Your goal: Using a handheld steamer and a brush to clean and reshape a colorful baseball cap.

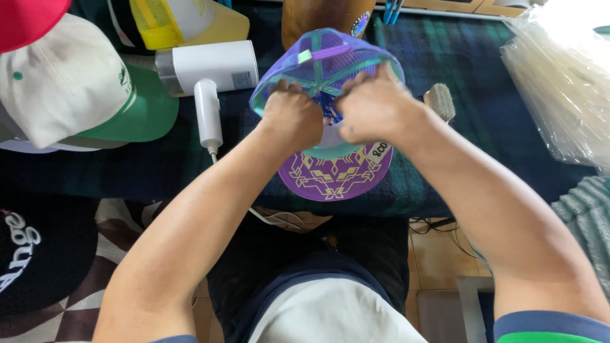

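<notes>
Head view is looking down over the person's lap toward a bench draped in dark plaid cloth [495,95]. Nearest, at the bench's front edge, the purple cap [330,101] is lying upside down, its patterned brim [335,174] hanging over that edge toward the person. The left hand [292,117] and the right hand [375,108] are both closing on the cap's inner front, fingers curled tight into the lining where the crown meets the brim; what exactly the fingertips are pinching is hidden.

The cap is likely handling light and soft: the mesh crown should be giving under pressure, while the brim seems stiffer, so the seam between them, or the brim itself, looks like the firmest place to hold.

Just right of the cap a small brush [440,101] is lying on the cloth. Left of it a white handheld device [210,76] is resting with its cord trailing over the front edge. At the left end a white and green cap [76,89] is sitting; at the right end clear plastic bags [559,82] are piling. At the back edge a yellow cap [184,22] is showing.
</notes>
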